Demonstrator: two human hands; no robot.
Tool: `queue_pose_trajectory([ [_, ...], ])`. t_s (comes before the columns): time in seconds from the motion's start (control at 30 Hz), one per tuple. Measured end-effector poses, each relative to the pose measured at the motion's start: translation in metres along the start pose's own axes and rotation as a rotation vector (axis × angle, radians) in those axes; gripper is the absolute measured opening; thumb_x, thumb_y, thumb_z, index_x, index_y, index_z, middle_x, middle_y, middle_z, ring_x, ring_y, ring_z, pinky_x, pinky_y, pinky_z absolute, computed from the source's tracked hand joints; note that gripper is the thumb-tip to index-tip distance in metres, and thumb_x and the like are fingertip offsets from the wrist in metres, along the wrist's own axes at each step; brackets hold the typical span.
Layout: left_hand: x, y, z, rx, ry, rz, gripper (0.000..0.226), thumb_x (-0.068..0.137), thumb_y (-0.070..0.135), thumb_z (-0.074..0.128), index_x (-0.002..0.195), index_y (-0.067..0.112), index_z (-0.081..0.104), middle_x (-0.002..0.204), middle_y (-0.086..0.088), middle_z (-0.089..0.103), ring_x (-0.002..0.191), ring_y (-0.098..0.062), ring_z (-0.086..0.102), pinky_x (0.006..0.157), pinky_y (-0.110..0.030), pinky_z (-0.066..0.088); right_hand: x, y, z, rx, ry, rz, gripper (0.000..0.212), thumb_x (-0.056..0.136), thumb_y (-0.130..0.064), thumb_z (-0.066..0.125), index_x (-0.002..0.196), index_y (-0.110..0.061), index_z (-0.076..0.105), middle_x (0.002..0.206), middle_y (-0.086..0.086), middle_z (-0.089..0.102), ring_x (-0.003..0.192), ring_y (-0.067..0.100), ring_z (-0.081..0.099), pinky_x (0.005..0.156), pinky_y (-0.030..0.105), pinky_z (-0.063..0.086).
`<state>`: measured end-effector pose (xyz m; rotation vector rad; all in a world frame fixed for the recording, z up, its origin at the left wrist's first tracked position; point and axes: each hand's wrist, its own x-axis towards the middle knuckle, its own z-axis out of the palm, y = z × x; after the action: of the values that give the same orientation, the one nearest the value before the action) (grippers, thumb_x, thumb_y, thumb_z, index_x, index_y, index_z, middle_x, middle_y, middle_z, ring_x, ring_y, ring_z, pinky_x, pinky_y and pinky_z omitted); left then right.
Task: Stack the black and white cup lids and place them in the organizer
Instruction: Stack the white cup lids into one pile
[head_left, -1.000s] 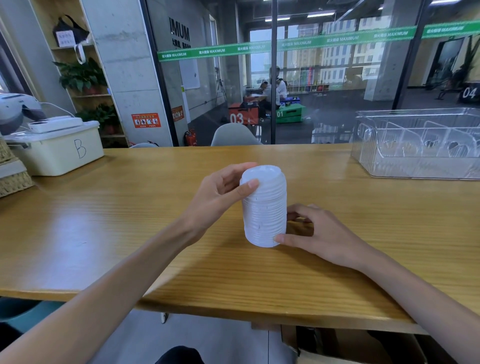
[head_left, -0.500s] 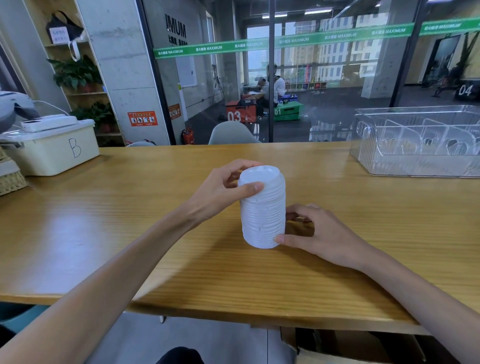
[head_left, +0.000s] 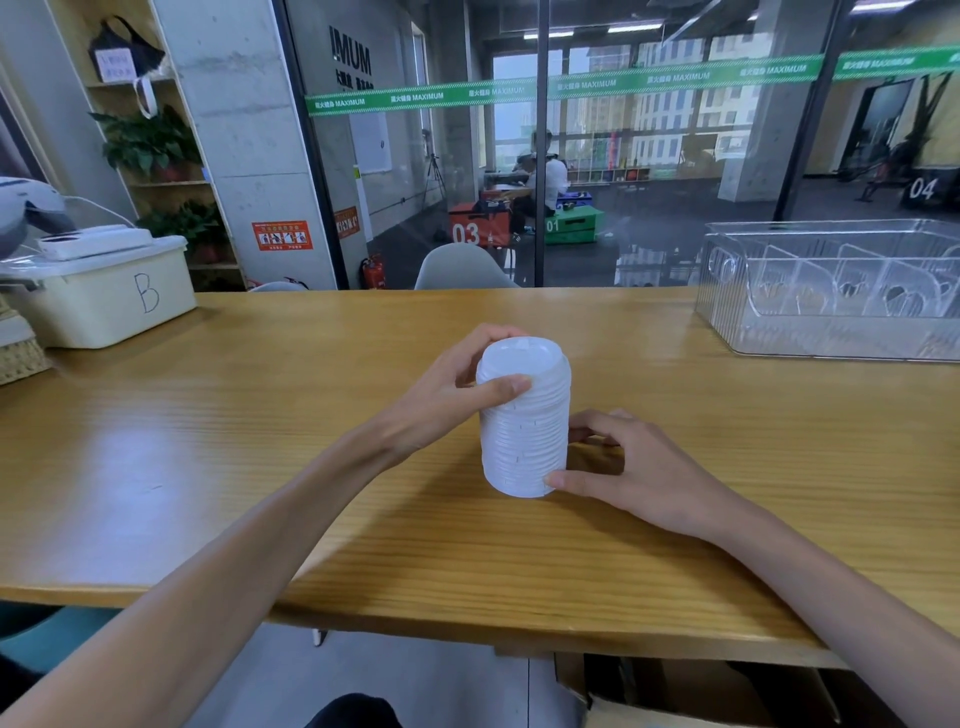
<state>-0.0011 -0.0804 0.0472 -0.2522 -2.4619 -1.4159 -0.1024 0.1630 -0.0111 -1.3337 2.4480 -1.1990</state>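
Both hands grip white lid stack (head_left: 523, 426); clear organizer (head_left: 831, 332) apart.

A tall stack of white cup lids (head_left: 523, 426) stands upright on the wooden table at the centre of the frame, its ribbed rims nested closely and its flat top facing up. The clear plastic organizer (head_left: 831, 296), split by transparent dividers, sits at the right edge, well apart from the stack.
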Motion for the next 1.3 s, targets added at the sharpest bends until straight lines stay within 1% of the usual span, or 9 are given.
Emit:
queue_pose_trajectory([
  [0.17, -0.003, 0.005, -0.005, -0.045, -0.026, -0.043, 0.061, 0.089, 0.056, 0.071, 0.144, 0.031, 0.060, 0.140, 0.011, 0.068, 0.129, -0.012, 0.065, 0.105, -0.031, 0.053, 0.002, 0.003, 0.000, -0.005, 0.006, -0.010, 0.051, 0.075, -0.068, 0.082, 0.120, -0.050, 0.066, 0.121, -0.020, 0.066, 0.121, -0.009, 0.054, 0.096, 0.011, 0.040],
  [0.3, -0.007, 0.007, -0.009, -0.048, -0.056, -0.052, 0.056, 0.096, 0.044, 0.072, 0.149, 0.032, 0.058, 0.143, 0.012, 0.068, 0.133, -0.010, 0.065, 0.108, -0.031, 0.050, 0.002, 0.005, 0.001, -0.008, -0.001, -0.009, 0.056, 0.074, -0.074, 0.081, 0.122, -0.052, 0.065, 0.126, -0.017, 0.064, 0.122, -0.010, 0.054, 0.098, 0.009, 0.040],
  [0.4, -0.012, 0.004, -0.013, -0.078, -0.072, -0.051, 0.064, 0.096, 0.042, 0.075, 0.155, 0.032, 0.053, 0.151, 0.013, 0.065, 0.139, -0.008, 0.061, 0.112, -0.030, 0.049, 0.003, 0.005, 0.001, -0.006, -0.004, -0.002, 0.053, 0.074, -0.070, 0.082, 0.121, -0.054, 0.064, 0.127, -0.016, 0.064, 0.121, -0.014, 0.054, 0.096, 0.002, 0.038],
  [0.57, -0.028, -0.020, -0.012, 0.031, -0.156, -0.110, 0.083, 0.086, 0.039, 0.089, 0.158, 0.026, 0.049, 0.154, 0.008, 0.063, 0.144, -0.016, 0.059, 0.122, -0.048, 0.046, 0.002, 0.006, 0.000, -0.006, -0.009, 0.005, 0.056, 0.075, -0.066, 0.086, 0.125, -0.051, 0.064, 0.129, -0.016, 0.062, 0.120, -0.016, 0.052, 0.095, -0.001, 0.036],
  [0.7, -0.038, -0.035, -0.003, 0.194, -0.165, -0.145, 0.087, 0.084, 0.040, 0.095, 0.158, 0.031, 0.050, 0.151, 0.019, 0.063, 0.142, -0.003, 0.057, 0.124, -0.041, 0.044, 0.002, 0.004, 0.000, -0.012, -0.006, -0.001, 0.059, 0.072, -0.069, 0.085, 0.124, -0.052, 0.063, 0.129, -0.020, 0.063, 0.124, -0.014, 0.052, 0.099, 0.006, 0.038],
  [0.9, -0.040, -0.037, 0.010, 0.246, -0.064, -0.133, 0.070, 0.083, 0.035, 0.096, 0.145, 0.029, 0.065, 0.134, 0.023, 0.073, 0.125, 0.005, 0.066, 0.106, -0.019, 0.050, 0.004, 0.003, 0.000, 0.002, 0.004, -0.014, 0.047, 0.078, -0.060, 0.087, 0.118, -0.054, 0.064, 0.125, -0.024, 0.066, 0.126, -0.011, 0.052, 0.107, 0.019, 0.043],
  [1.0, -0.040, -0.038, 0.009, 0.244, -0.049, -0.130, 0.069, 0.082, 0.036, 0.097, 0.143, 0.027, 0.066, 0.134, 0.021, 0.074, 0.125, 0.002, 0.067, 0.109, -0.024, 0.051, 0.005, 0.003, 0.000, 0.022, 0.015, -0.041, 0.045, 0.075, -0.064, 0.086, 0.114, -0.055, 0.066, 0.120, -0.028, 0.069, 0.125, -0.009, 0.054, 0.106, 0.022, 0.045],
  [1.13, -0.039, -0.036, 0.010, 0.234, -0.051, -0.124, 0.068, 0.082, 0.036, 0.097, 0.143, 0.026, 0.067, 0.135, 0.020, 0.074, 0.126, 0.000, 0.067, 0.110, -0.029, 0.051, 0.006, 0.006, 0.001, 0.042, 0.041, -0.047, 0.058, 0.065, -0.080, 0.080, 0.115, -0.052, 0.070, 0.122, -0.024, 0.071, 0.123, -0.006, 0.059, 0.105, 0.025, 0.047],
  [1.3, -0.025, -0.027, 0.011, 0.286, -0.021, -0.069, 0.065, 0.082, 0.042, 0.096, 0.140, 0.031, 0.069, 0.134, 0.026, 0.073, 0.127, 0.004, 0.063, 0.111, -0.032, 0.045, 0.001, 0.000, -0.013, 0.126, 0.076, -0.044, 0.053, 0.074, -0.066, 0.085, 0.120, -0.042, 0.074, 0.120, -0.025, 0.074, 0.122, -0.001, 0.062, 0.094, 0.031, 0.050],
])
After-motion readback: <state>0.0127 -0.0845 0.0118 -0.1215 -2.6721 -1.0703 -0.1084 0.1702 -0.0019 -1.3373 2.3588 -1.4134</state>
